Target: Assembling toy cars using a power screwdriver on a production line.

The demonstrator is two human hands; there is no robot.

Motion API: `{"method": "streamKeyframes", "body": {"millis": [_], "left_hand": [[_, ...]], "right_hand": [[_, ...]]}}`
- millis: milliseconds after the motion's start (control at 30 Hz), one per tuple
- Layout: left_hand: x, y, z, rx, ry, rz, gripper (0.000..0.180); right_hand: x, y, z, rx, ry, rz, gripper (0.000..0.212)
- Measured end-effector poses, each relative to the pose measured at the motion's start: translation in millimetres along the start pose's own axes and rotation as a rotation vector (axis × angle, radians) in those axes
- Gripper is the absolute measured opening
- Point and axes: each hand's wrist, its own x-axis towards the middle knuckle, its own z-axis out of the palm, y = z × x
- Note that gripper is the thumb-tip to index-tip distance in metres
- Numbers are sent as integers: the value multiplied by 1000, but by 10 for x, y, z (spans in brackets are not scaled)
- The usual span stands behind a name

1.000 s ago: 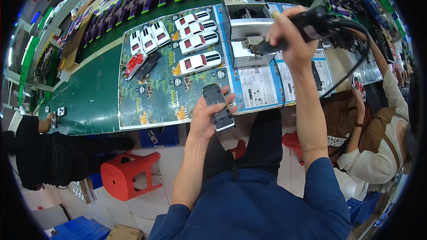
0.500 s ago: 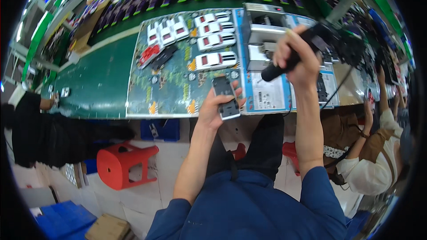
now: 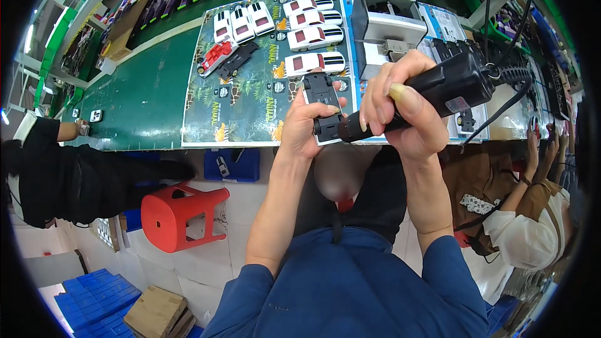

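Green workbench (image 3: 141,109): partly covered by a printed mat (image 3: 244,112).
Metal machine (image 3: 397,30): right of the white toy cars (image 3: 315,64).
Black screwdriver (image 3: 457,84): slanted, nose at lower end of the held car (image 3: 320,91).
Right hand (image 3: 413,112): clenched around the screwdriver.
Left hand (image 3: 303,119): grasping the held car.
Held car: underside up, near the mat's front edge.

matt, apparently plastic toy-car underside (image 3: 320,89)

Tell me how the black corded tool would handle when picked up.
The black tool in the right hand looks rigid, given its solid-looking casing. That thick casing might also make it somewhat heavy. The curved cable seems bendy and could tug.
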Motion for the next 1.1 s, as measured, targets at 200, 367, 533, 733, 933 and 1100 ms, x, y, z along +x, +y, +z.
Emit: {"method": "streamKeyframes", "body": {"millis": [200, 367, 533, 733, 933, 1100], "left_hand": [[45, 4, 91, -79, 54, -127, 51], [24, -66, -15, -94, 27, -259, 33], [19, -312, -64, -89, -48, -297, 34], [-258, 133, 78, 103, 36, -214, 37], [-254, 936, -540, 1545, -152, 528, 65], [-291, 1926, -1360, 2466, -405, 727, 80]], "right_hand": [[101, 19, -80, 103, -135, 70, 23], [76, 71, -26, 226, -196, 14, 21], [-41, 65, -111, 295, -213, -34, 27], [-52, 58, 122, 367, -240, -80, 27], [-166, -31, -73, 124, -89, -83, 30], [-219, 32, -238, 15, -72, -20, 29]]}}
